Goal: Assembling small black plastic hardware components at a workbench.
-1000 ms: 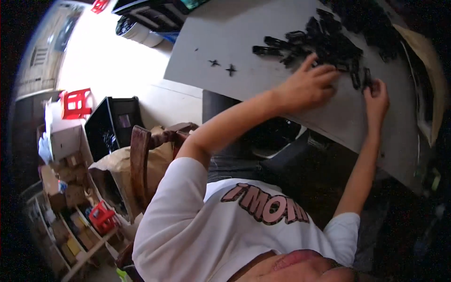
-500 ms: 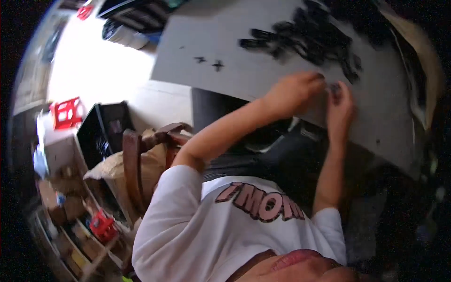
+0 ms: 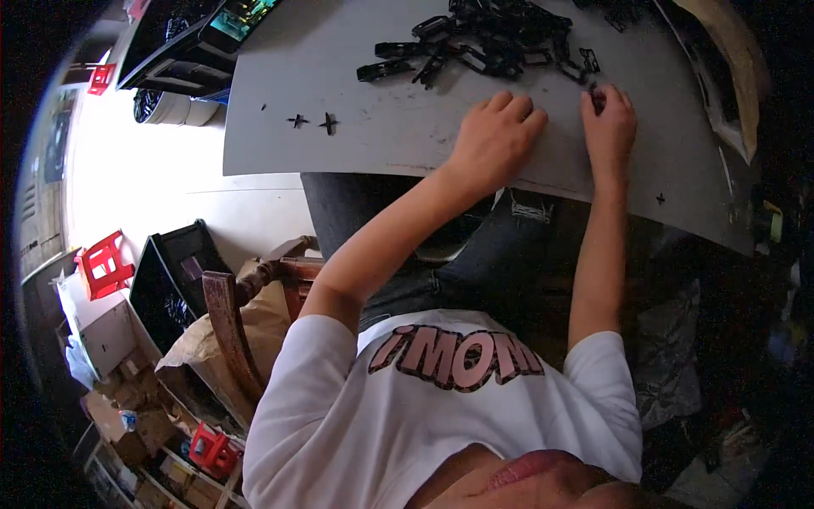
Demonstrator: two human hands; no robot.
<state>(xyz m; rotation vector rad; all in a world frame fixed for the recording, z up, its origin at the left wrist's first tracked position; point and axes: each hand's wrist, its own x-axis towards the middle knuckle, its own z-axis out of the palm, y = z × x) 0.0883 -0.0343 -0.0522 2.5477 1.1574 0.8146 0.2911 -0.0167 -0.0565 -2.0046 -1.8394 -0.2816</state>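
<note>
Head view: both bare hands are over the near part of the pale counter (image 3: 297,68), just apart from each other. The right hand (image 3: 609,123) has its thumb and fingers drawn together on a small dark piece (image 3: 599,101), which is mostly hidden by them (its shape cannot be made out). The left hand (image 3: 500,140) is loosely curled, knuckles up, near the counter's front edge; I cannot tell whether anything sits under its fingers.

Beyond the hands is a tangled pile (image 3: 509,38) of black, frame-like parts, with one open black frame (image 3: 589,62) at its right side, just past the right fingertips. Two small black crosses lie on the counter well to the left — the left cross (image 3: 297,121) and the right cross (image 3: 329,124) — and a small dark bit (image 3: 661,199) lies close to the front edge on the right.

As I judge it, the bit near the edge is most at risk: a sweep of the right forearm could knock it off. The parts in the pile overlap, so pulling one could drag its neighbours along. The held piece, being small, could slip if the pinch loosens.
</note>
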